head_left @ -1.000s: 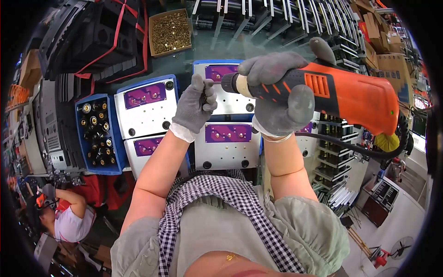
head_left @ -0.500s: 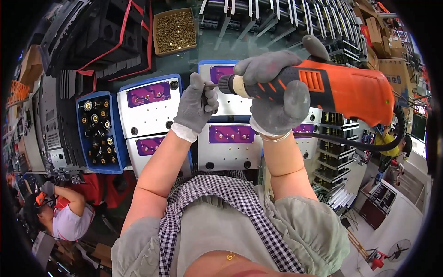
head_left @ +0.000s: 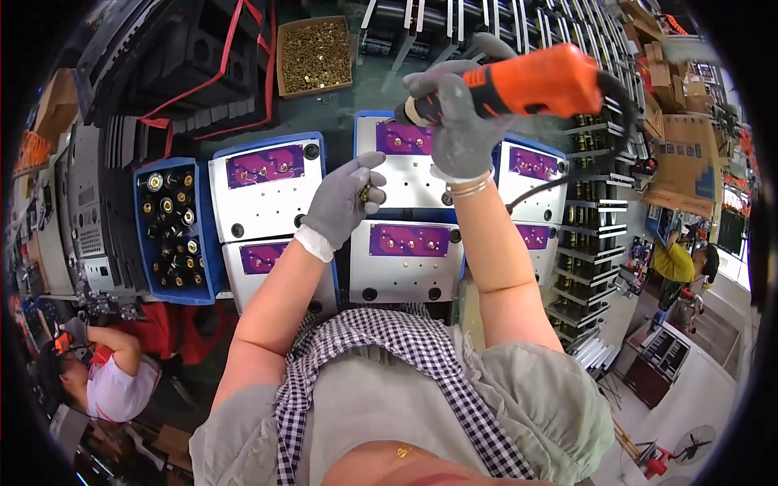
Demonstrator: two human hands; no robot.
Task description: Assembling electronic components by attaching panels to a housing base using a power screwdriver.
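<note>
My right hand (head_left: 463,134), in a grey glove, grips a corded orange and black electric screwdriver (head_left: 547,83). The tool's black nose is over the far middle silver metal panel (head_left: 405,174), by its purple plate (head_left: 405,139); the bit's tip cannot be made out. Curled around a few small brass screws (head_left: 365,193), my gloved left hand (head_left: 340,202) hovers between the left and middle panels. Below it lies another silver panel (head_left: 405,275) with a purple plate and round black feet.
An open cardboard box of brass screws (head_left: 316,57) stands at the far side. At left, a blue bin (head_left: 212,267) holds black cylindrical parts with brass centres. More silver panels (head_left: 263,206) lie in blue trays. Metal racks (head_left: 596,202) stand at right. A co-worker (head_left: 121,381) is at lower left.
The screwdriver and my right hand have swung away from my left hand, toward the far panel. My left hand has left the bit and turned, showing screws in its fingers.
</note>
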